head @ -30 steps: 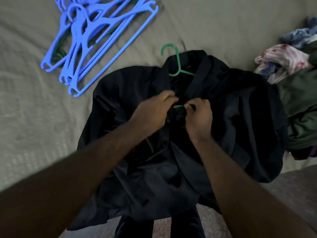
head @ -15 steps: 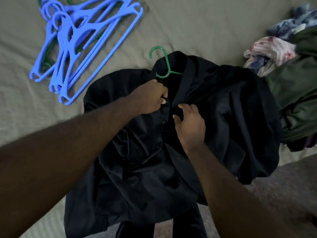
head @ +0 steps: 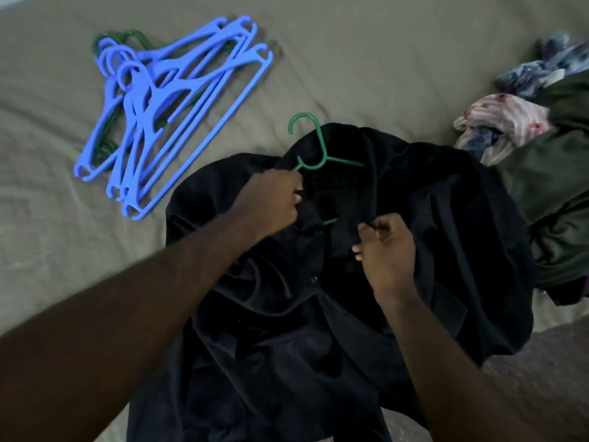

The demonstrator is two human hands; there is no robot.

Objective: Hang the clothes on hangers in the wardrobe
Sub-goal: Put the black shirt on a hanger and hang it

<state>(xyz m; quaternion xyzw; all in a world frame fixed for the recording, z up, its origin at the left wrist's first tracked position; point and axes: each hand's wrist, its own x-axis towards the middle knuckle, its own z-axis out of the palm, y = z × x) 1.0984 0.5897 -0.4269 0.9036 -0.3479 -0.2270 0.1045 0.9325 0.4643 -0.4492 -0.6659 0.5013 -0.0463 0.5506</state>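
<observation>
At frame centre, the left hand [head: 271, 202] and right hand [head: 387, 247] each pinch the limp, light black button-up shirt [head: 446, 218], probably best lifted by the hook of the thin green plastic hanger [head: 319, 145].

Home, a bedroom. A bed with a wrinkled khaki sheet [head: 350, 59] fills most of the view. A loose stack of blue plastic hangers [head: 165, 100] lies on it, with a few green ones underneath. A black shirt [head: 446, 202] is spread over the bed edge, a green hanger [head: 314, 138] at its collar. A jumbled pile of mixed clothes [head: 516, 122] sits on the right. Mottled floor [head: 541, 362] shows lower right.
</observation>
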